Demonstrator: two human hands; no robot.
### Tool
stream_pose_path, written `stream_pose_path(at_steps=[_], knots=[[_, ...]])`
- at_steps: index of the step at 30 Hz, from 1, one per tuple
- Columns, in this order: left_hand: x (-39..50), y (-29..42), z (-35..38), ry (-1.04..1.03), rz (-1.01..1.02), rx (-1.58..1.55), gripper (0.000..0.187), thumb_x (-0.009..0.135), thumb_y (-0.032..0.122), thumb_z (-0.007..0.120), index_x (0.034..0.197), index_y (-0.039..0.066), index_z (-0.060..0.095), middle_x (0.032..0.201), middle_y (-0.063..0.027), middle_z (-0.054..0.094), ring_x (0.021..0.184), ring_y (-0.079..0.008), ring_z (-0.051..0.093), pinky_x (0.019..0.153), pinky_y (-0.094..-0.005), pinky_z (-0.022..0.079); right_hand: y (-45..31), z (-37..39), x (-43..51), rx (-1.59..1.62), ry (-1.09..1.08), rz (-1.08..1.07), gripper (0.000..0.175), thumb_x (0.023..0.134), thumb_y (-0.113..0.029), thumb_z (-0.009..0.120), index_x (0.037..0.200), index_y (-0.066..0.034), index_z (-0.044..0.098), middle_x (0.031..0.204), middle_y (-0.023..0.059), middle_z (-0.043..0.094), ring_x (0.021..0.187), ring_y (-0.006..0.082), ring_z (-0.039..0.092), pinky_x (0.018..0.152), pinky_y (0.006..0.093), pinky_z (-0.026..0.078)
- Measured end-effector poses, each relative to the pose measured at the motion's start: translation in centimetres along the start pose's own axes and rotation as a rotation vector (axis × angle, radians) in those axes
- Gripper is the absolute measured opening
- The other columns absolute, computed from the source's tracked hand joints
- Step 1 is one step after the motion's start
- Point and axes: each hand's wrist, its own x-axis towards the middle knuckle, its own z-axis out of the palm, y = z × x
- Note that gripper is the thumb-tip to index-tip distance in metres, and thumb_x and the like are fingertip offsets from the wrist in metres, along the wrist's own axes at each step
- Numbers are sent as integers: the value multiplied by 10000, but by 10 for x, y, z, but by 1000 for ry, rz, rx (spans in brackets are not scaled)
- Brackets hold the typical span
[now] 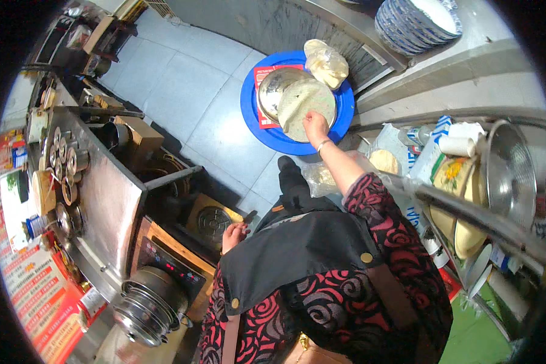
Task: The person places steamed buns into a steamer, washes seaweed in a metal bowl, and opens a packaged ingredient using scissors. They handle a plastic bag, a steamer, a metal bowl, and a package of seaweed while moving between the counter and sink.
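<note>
My right hand (315,127) has its fingers closed on the near part of a round pale sheet with a dimpled texture (311,98); whether it is cloth or food I cannot tell. The sheet is partly folded over and overlaps a shiny round metal dish or lid (267,93). Under these lie a red printed card (266,119) and a large round blue plastic top (255,129). A plastic bag of pale round pieces (326,63) rests on the blue rim. My left hand (235,235) hangs by my apron (295,245), fingers loosely curled, seemingly holding nothing.
To the left are a steel counter with metal canisters (78,160) and a stacked steel pot (148,305) beside an induction cooker (177,264). At right, a metal rail (464,204) fronts a shelf with a colander (512,173). Stacked bowls (414,27) stand at upper right.
</note>
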Motion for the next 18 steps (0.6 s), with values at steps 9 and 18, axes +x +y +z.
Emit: stream_pose_path(at_steps=[9,18], knots=[[124,63,58,-15,17,305,187,827,182,554,901,10,567,793,-25,572,729,-87,514,648,-219,412,3,50,78,-68,0,42,247,707,-167,616,935,-77,596,898,151,584,847,330,561,753,413,443],[318,78,159,-162,340,774,335,771,128,599,1059,-22,519,1008,-131,585,917,-190,562,803,-283,433,13,59,91,-119,19,-106,159,709,-165,634,832,-79,583,788,92,586,744,270,576,654,383,451]])
